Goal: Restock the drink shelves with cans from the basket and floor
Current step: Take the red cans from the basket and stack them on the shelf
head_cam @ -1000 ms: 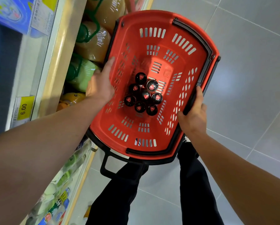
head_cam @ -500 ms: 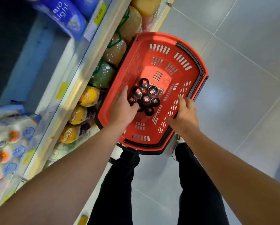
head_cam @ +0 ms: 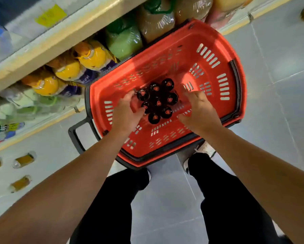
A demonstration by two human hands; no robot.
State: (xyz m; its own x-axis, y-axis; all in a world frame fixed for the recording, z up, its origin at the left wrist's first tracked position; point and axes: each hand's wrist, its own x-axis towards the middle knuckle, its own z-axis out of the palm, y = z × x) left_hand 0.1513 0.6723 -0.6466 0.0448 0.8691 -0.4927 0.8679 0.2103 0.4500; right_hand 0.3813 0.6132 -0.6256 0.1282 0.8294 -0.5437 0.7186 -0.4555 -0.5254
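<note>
A red plastic basket [head_cam: 216, 50] with black handles sits low in front of my feet, against the bottom shelf. Several dark cans with red-marked tops [head_cam: 158, 101] stand bunched together in its middle. Both hands are inside the basket, one on each side of the bunch. My left hand [head_cam: 127, 111] has loosely curved fingers, and its fingertips and thumb touch the leftmost cans. My right hand [head_cam: 198, 108] is spread, with straight fingers just right of the cans and nothing in it.
The shelf edge [head_cam: 59, 37] runs diagonally at upper left. Under it lie wrapped packs of yellow [head_cam: 93, 55], green [head_cam: 124, 39] and brown drinks [head_cam: 156, 20]. Small bottles [head_cam: 22, 161] lie at far left. Grey floor tiles [head_cam: 279, 85] spread to the right. My black-trousered legs [head_cam: 227, 199] are below the basket.
Both hands let go of the basket's rim and moved inside, to either side of the cans. The basket has come down beside the bottom shelf and the view has tilted lower.
</note>
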